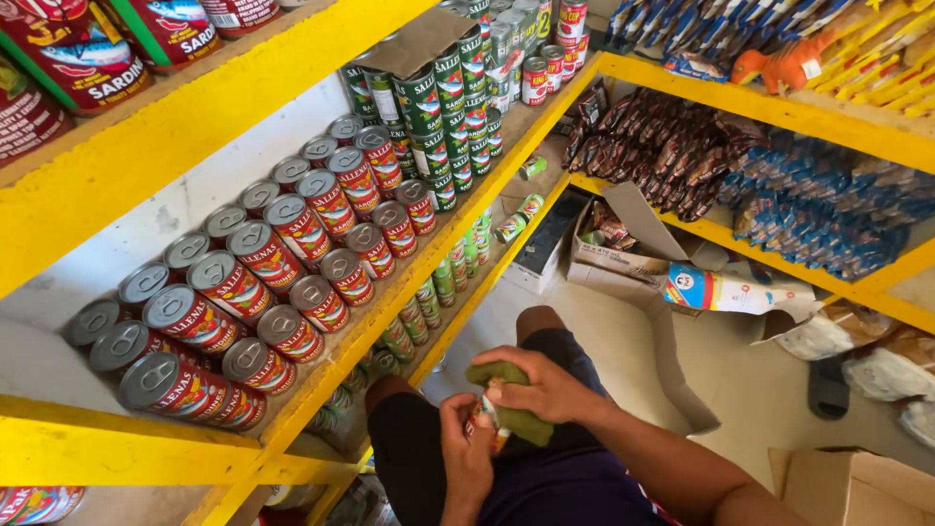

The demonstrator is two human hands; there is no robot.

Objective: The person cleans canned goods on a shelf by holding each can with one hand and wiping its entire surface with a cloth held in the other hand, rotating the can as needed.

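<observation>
My left hand (466, 450) grips a small red-labelled can (485, 423) over my lap. A green cloth (514, 409) is pressed against the can's top by my right hand (538, 382). Most of the can is hidden by my fingers and the cloth. Just left of my hands, the yellow shelf (409, 292) carries rows of red-labelled cans (263, 282) with silver pull-tab lids, some stacked two high. Green-labelled cans (443, 107) are stacked farther back on the same shelf.
A lower shelf holds more green cans (429, 302). Open cardboard boxes (623, 244) and a flattened one lie on the floor ahead. Right-hand yellow shelves (779, 107) carry dark and blue snack packets. Another box (847, 482) sits at my right; a dark sandal (828, 385) lies nearby.
</observation>
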